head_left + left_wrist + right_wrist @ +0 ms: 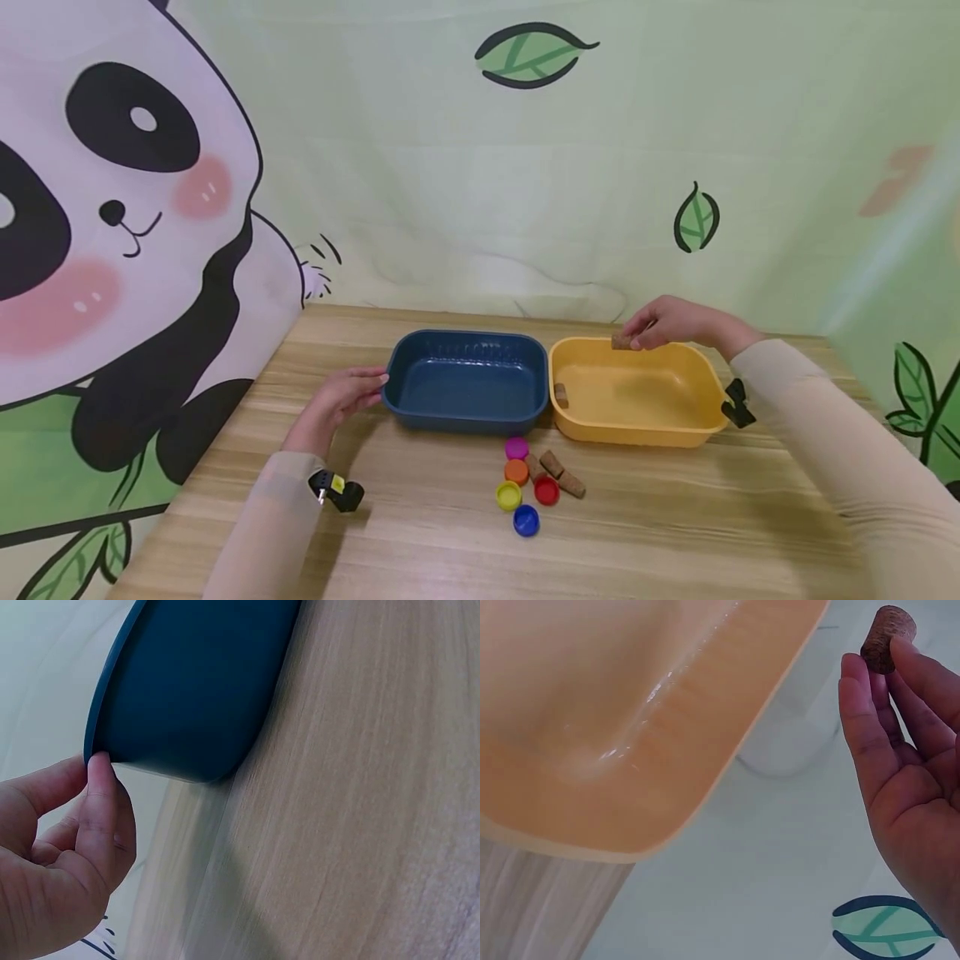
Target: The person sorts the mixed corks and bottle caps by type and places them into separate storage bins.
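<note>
Over the back rim of the yellow tub [637, 433], my right hand [663, 321] pinches a cork [622, 342] between thumb and fingers; the right wrist view shows this cork [886, 637] up close. Another cork [561, 395] lies inside that tub, against its left wall. My left hand [348, 393] pinches the rim of the blue tub [465, 422] at its left end, thumb and fingertips meeting at the edge in the left wrist view. Nothing lies inside the blue tub.
In front of the tubs lie several corks [572, 484] and bottle caps: a magenta cap [517, 448], an orange cap [516, 472], a yellow cap [508, 496], a red cap [547, 490] and a blue cap [527, 521]. A printed cloth [420, 208] hangs behind the wooden table [420, 533].
</note>
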A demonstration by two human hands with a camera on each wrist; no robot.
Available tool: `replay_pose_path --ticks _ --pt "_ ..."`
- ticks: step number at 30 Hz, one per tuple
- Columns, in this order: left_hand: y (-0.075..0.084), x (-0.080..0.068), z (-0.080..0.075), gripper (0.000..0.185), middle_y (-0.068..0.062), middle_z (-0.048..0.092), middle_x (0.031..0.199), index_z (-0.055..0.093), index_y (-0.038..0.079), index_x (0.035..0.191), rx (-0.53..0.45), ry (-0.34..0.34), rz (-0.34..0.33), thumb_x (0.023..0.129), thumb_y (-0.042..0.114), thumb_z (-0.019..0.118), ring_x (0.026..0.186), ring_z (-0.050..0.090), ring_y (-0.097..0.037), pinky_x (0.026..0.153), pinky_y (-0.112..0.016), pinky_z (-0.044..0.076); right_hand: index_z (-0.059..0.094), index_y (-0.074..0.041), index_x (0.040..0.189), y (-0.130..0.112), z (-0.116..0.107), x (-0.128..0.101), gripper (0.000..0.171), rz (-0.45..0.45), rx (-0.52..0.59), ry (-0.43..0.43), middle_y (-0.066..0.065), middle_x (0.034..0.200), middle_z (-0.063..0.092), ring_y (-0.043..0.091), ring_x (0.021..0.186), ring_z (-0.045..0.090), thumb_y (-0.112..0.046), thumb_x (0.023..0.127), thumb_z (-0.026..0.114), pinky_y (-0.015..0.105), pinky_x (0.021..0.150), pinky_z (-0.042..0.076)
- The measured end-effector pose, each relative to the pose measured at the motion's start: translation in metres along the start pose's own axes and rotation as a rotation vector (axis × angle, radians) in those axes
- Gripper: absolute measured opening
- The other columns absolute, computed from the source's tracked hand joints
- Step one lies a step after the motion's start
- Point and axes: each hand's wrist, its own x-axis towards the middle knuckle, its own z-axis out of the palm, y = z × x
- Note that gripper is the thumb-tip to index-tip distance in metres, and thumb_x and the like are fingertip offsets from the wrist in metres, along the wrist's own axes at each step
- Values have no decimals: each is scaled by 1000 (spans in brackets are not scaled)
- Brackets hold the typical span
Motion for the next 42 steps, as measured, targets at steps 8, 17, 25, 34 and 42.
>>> replay_pose_path --ticks 8,17,25,34,42 --pt "0 -1 2 51 7 71 83 43 -18 144 -19 -2 8 102 3 60 70 67 0 70 -12 60 66 6 126 12 7 7 36 67 6 -65 19 117 71 20 100 59 -16 98 66 41 98 56" --pt "0 0 0 51 10 69 80 41 -20 144 -25 -22 24 102 3 58 70 67 1 70 -12 59 66 9 125 23 11 16 35 83 9 -85 24 118 71 21 100 61 -13 98 66 46 101 57" --pt "0 0 0 51 8 70 83 42 -19 144 -26 -15 18 102 3 59 70 67 0 70 -13 60 67 10 123 29 21 21 33 101 15 -115 21 115 72 16 96 61 -9 96 67 41 98 60" --pt "1 1 1 51 8 70 82 43 -18 145 -19 -5 5 102 3 59 69 66 0 69 -12 59 67 12 119 36 32 30 29 96 -44 -156 22 111 73 14 91 62 -4 94 68 31 87 61" --pt "1 1 1 50 8 71 83 43 -17 145 -6 -2 -3 102 5 59 71 67 0 71 -13 60 70 11 116 35 36 31 26 122 -92 -165 20 108 75 13 87 60 -1 94 68 23 79 59"
